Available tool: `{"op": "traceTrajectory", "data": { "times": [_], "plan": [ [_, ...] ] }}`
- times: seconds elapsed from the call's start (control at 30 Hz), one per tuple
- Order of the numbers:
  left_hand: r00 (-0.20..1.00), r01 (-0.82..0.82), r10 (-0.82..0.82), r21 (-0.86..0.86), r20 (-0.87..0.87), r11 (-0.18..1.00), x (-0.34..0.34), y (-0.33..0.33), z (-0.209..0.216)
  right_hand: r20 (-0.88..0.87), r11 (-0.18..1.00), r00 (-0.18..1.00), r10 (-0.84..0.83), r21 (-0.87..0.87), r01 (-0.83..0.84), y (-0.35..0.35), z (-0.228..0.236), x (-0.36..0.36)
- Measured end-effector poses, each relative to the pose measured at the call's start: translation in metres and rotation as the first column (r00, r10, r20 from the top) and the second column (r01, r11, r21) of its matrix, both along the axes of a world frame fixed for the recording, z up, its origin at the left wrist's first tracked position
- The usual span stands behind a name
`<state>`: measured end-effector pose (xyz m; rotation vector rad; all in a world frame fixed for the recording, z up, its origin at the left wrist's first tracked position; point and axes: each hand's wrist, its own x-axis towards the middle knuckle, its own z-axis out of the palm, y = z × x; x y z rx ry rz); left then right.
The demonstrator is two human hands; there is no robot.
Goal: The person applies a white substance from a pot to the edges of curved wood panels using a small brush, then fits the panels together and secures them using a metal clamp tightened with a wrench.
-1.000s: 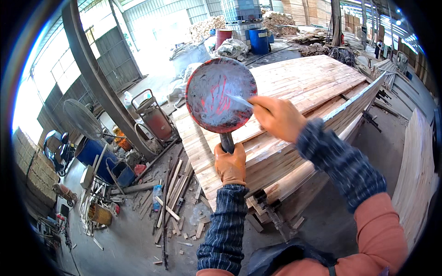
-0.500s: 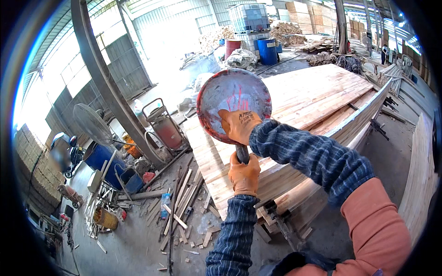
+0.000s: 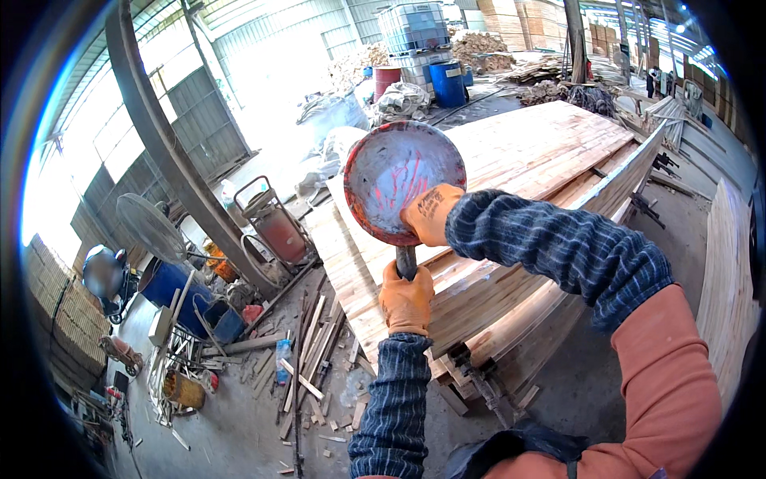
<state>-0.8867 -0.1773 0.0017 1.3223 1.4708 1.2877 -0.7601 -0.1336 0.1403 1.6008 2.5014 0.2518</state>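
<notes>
Left hand is grasping the pan by its handle; right hand, grip undeterminable, is apparently working its inside, next requiring steadiness.

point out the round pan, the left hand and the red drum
Round pan [image 3: 396, 174], head view: inner face, near the middle
Left hand [image 3: 407, 302], head view: back of the gloved hand
Red drum [image 3: 386, 83], head view: middle of its side

Two hands, one pan
</notes>
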Motion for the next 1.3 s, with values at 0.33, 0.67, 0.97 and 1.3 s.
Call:
{"op": "traceTrajectory", "data": {
  "times": [0.33, 0.67, 0.97, 1.3],
  "plan": [
    [0.987, -0.048, 0.076, 0.198, -0.138, 0.979, -0.006, 0.017, -0.025, -0.42, 0.991, 0.906, -0.051, 0.093, 0.099, -0.003, -0.009, 0.057],
    [0.974, -0.057, 0.121, 0.307, -0.194, 0.95, 0.004, 0.02, -0.028, -0.704, 0.995, 0.707, 0.071, 0.003, -0.096, 0.062, -0.112, 0.033],
    [0.949, -0.062, 0.127, 0.224, -0.288, 0.973, -0.005, 0.01, -0.013, -0.731, 0.794, 0.311, 0.607, 0.567, -0.218, 0.058, -0.144, 0.017],
    [0.966, -0.021, 0.081, 0.239, -0.246, 0.971, -0.007, 0.012, -0.019, -0.651, 0.784, -0.439, -0.619, -0.549, -0.291, -0.021, -0.04, -0.026]
  ]
}}
